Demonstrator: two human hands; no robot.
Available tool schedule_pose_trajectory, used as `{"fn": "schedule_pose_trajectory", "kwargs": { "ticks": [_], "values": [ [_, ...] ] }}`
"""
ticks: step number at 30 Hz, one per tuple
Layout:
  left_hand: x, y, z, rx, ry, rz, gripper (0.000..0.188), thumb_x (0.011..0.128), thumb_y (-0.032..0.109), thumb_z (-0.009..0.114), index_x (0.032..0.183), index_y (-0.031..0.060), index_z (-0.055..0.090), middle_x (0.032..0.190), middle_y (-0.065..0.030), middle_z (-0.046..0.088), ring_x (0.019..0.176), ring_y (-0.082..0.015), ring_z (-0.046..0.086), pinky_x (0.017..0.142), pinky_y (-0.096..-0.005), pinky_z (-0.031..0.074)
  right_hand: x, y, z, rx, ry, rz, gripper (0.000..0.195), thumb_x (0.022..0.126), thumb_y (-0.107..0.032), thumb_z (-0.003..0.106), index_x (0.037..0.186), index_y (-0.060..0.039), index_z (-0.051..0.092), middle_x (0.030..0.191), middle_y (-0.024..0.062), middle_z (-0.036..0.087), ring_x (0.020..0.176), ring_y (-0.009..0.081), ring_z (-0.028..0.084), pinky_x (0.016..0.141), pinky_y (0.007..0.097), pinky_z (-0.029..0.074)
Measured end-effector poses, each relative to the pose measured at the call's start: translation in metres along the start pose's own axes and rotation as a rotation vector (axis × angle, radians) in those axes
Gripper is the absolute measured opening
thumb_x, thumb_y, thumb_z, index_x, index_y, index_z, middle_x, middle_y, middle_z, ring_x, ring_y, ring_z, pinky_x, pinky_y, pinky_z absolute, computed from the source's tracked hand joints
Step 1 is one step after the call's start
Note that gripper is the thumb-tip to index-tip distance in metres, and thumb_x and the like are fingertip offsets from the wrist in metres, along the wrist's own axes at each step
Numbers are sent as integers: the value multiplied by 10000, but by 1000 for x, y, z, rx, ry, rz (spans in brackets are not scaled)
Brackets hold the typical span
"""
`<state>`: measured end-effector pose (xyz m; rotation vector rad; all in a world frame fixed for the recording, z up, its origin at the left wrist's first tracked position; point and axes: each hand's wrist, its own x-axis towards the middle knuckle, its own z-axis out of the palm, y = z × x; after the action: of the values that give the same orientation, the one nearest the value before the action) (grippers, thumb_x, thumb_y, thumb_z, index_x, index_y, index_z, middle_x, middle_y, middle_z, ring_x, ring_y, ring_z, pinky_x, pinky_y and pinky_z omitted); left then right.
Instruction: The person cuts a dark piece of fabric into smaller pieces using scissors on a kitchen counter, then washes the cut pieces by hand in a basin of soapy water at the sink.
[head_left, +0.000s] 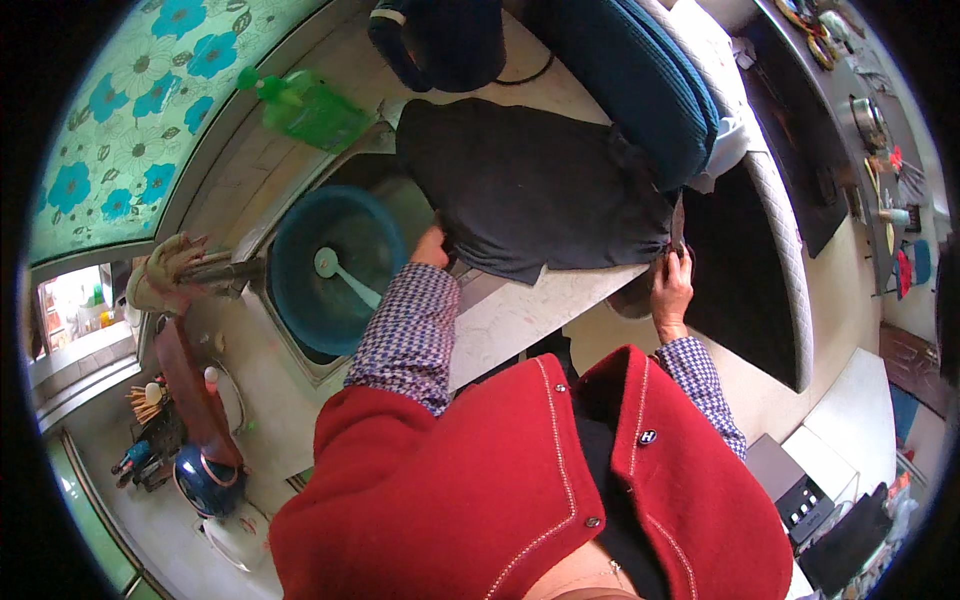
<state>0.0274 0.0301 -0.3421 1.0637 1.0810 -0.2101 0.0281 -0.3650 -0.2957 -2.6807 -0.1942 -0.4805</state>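
A dark grey cloth garment (525, 187) lies spread over the light counter, partly overhanging the sink. My left hand (430, 249) grips its near left edge, the fingertips hidden by the fabric. At the gathered right end, my right hand (673, 283) is closed around a narrow metal-bladed tool (678, 219), perhaps scissors, pointing away from me. Whether my right fingers also pinch the cloth is hard to see. Left of my left hand, a blue plastic basin (289, 300) sits in the sink (330, 371), holding a pale green ladle (352, 283).
Behind the garment stand a dark jug-like appliance (457, 45) and a folded blue ribbed textile (645, 82). A green bottle (315, 112) is at the sink's back edge. A cloth-wrapped faucet (217, 274) reaches over the basin. White quilted trim (784, 247) borders a black surface at right.
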Motion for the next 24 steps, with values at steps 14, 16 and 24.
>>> {"fn": "schedule_pose_trajectory", "kwargs": {
  "ticks": [14,16,24],
  "values": [
    [-68,11,-36,163,53,451,393,775,-31,574,1156,59,548,997,-91,579,818,-179,567,694,-282,478,-49,-10,-33,231,118,238,132,798,-23,594,928,-16,578,806,123,496,714,274,528,630,348,439],
    [-86,22,-32,603,81,510,395,721,-6,591,1113,43,589,925,-95,590,802,-161,559,742,-251,452,-66,-12,-40,248,37,278,126,785,-28,608,906,-20,573,797,111,482,687,254,522,611,339,432],
    [-98,54,-67,872,93,890,401,692,-3,582,1087,54,617,955,-126,610,824,-210,578,774,-303,454,-89,-10,-41,278,97,384,168,788,-33,614,952,-9,588,859,108,532,764,256,572,666,324,464]
  ]
}}
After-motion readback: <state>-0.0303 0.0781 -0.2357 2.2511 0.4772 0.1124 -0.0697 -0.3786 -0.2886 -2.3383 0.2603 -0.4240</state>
